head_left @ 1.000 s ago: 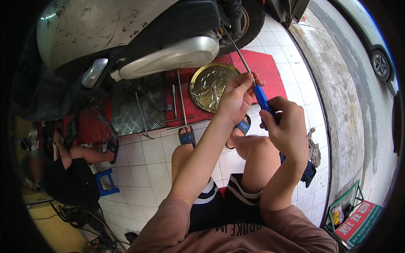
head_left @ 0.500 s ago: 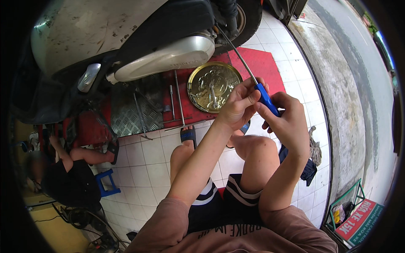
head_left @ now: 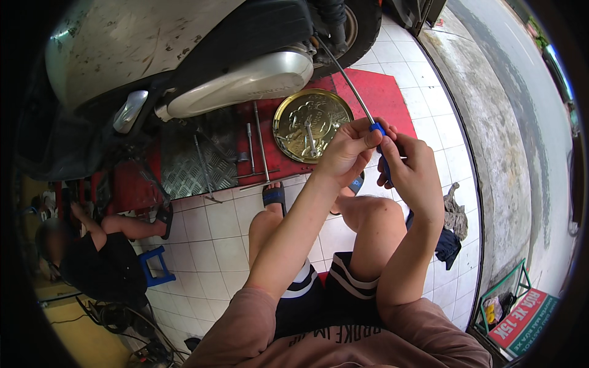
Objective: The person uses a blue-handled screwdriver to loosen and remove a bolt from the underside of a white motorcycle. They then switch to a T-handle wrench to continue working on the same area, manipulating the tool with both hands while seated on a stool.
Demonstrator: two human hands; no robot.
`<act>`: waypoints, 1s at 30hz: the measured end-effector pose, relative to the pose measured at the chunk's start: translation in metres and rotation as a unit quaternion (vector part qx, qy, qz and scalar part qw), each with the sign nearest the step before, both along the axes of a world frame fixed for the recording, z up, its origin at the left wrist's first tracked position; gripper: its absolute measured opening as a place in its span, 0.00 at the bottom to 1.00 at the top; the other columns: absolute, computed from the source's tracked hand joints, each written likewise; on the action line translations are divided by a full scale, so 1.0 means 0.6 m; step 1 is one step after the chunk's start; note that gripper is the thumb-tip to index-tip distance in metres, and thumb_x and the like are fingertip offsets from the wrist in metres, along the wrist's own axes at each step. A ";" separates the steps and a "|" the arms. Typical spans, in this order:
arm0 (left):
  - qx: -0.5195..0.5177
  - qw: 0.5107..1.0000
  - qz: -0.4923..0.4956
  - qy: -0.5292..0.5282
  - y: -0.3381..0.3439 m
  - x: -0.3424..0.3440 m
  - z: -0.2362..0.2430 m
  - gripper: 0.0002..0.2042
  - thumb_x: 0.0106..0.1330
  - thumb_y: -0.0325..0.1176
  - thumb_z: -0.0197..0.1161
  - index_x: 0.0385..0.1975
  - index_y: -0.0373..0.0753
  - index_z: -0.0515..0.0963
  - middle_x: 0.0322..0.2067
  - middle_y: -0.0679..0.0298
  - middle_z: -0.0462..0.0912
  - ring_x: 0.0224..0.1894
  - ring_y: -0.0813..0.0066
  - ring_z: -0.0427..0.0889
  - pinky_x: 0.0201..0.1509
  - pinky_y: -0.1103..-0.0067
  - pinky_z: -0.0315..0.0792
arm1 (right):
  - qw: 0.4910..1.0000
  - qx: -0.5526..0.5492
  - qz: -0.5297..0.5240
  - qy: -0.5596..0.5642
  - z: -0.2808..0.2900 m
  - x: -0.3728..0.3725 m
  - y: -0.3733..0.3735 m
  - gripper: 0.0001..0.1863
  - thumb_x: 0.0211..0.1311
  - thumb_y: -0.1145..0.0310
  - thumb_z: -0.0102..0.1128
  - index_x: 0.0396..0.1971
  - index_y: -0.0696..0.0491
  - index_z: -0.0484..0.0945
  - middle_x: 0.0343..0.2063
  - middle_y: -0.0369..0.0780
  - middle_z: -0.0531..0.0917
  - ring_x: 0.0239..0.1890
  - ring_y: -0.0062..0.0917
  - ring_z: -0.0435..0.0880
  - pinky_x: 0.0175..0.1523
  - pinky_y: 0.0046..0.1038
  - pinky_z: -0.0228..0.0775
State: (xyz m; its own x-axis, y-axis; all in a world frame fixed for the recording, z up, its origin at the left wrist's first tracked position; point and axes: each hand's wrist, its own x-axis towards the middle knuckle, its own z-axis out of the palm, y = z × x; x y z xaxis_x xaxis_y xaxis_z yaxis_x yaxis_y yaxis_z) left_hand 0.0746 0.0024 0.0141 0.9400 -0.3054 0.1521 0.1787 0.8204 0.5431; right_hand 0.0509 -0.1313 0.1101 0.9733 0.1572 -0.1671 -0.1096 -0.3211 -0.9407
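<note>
A long screwdriver (head_left: pixel 355 92) with a blue handle slants up and left, its tip end lost among the parts beside the motorbike's rear wheel (head_left: pixel 366 30). My left hand (head_left: pixel 345 152) pinches it where the shaft meets the handle. Around the handle's lower part, my right hand (head_left: pixel 416 172) closes with thumb and fingers. Just past my left hand, a round golden tray (head_left: pixel 283 136) holds a wrench (head_left: pixel 310 138) and small parts too fine to make out. The motorbike (head_left: pixel 239 86) shows a silver engine cover above the tray.
On the red platform (head_left: pixel 392 98) lie long-handled tools, among them a T-handle wrench (head_left: pixel 261 138). Left, a person in black (head_left: pixel 101 264) sits by a blue stool (head_left: pixel 156 267). Dark cloth (head_left: pixel 449 248) lies on the tiles at right; a sign stand (head_left: pixel 518 322) is beyond.
My right hand has shifted slightly left and its fingers have wrapped further over the blue handle, covering more of it. My left hand and the shaft stay almost in place.
</note>
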 end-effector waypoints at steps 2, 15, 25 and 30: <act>0.043 0.998 0.037 0.019 -0.002 0.000 0.001 0.13 0.57 0.34 0.72 0.39 0.37 0.81 0.39 0.62 0.83 0.45 0.73 0.81 0.55 0.75 0.74 | 0.992 -0.069 -0.031 -0.100 -0.014 0.002 0.002 0.13 0.60 0.68 0.62 0.27 0.66 0.79 0.18 0.46 0.82 0.20 0.28 0.84 0.25 0.26 0.73; 0.049 0.998 -0.018 -0.021 0.012 -0.004 0.001 0.16 0.70 0.37 0.57 0.53 0.37 0.74 0.51 0.58 0.78 0.56 0.70 0.76 0.60 0.70 0.70 | 0.997 -0.036 -0.032 -0.054 -0.010 0.007 -0.001 0.11 0.57 0.72 0.64 0.27 0.67 0.79 0.14 0.42 0.80 0.16 0.21 0.81 0.23 0.22 0.71; -0.044 0.998 -0.044 -0.014 0.006 -0.007 0.002 0.17 0.67 0.37 0.61 0.53 0.37 0.74 0.54 0.58 0.76 0.59 0.68 0.73 0.63 0.70 0.67 | 0.983 0.174 0.010 0.065 -0.027 0.005 0.006 0.17 0.70 0.63 0.49 0.30 0.62 0.76 0.16 0.37 0.75 0.13 0.19 0.72 0.18 0.22 0.64; -0.005 1.000 0.007 -0.010 0.005 0.001 -0.018 0.13 0.66 0.37 0.63 0.46 0.38 0.79 0.45 0.58 0.82 0.56 0.68 0.76 0.61 0.70 0.69 | 1.000 0.009 0.011 -0.020 -0.006 0.001 0.003 0.14 0.64 0.65 0.60 0.30 0.64 0.77 0.19 0.41 0.79 0.16 0.21 0.79 0.20 0.23 0.69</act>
State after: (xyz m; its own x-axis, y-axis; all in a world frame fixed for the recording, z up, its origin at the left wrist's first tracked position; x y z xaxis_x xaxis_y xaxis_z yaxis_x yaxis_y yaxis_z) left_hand 0.0754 0.0053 0.0032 0.9408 -0.2907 0.1744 0.1561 0.8282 0.5382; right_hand 0.0514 -0.1295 0.1062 0.9753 0.1820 -0.1249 -0.0646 -0.3056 -0.9500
